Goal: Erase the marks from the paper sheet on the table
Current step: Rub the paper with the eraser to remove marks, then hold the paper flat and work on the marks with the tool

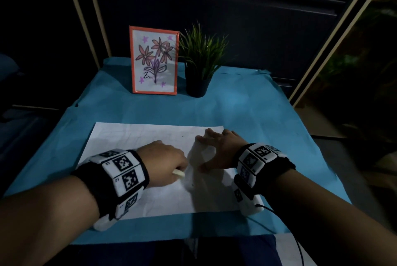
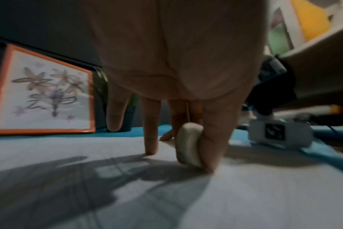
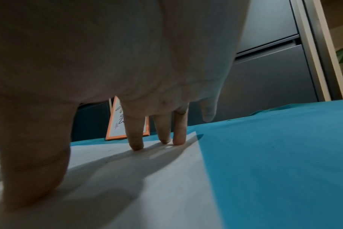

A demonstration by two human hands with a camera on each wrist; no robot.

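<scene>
Mostly clean already, judging by the paper sheet (image 1: 137, 192) flat on the blue table (image 1: 247, 111): only 2 or so tiny specks visible, faint lines left. Left hand (image 1: 165, 162) pinching eraser (image 2: 189, 144) against sheet; right hand (image 1: 221, 147) spread, fingertips (image 3: 136, 144) pressing paper down. 1 container: black pot (image 1: 196, 86) holding green plant.

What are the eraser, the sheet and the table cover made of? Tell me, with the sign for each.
Eraser: probably rubber or vinyl; matte off-white lump with rounded, worn edges, pinched by the left hand.
Paper sheet: thin matte white paper, faintly creased, pressed flat by the right hand.
Table cover: matte teal sheet, paper or thin non-woven fabric; wrinkled at its far edge, cannot tell which.
</scene>
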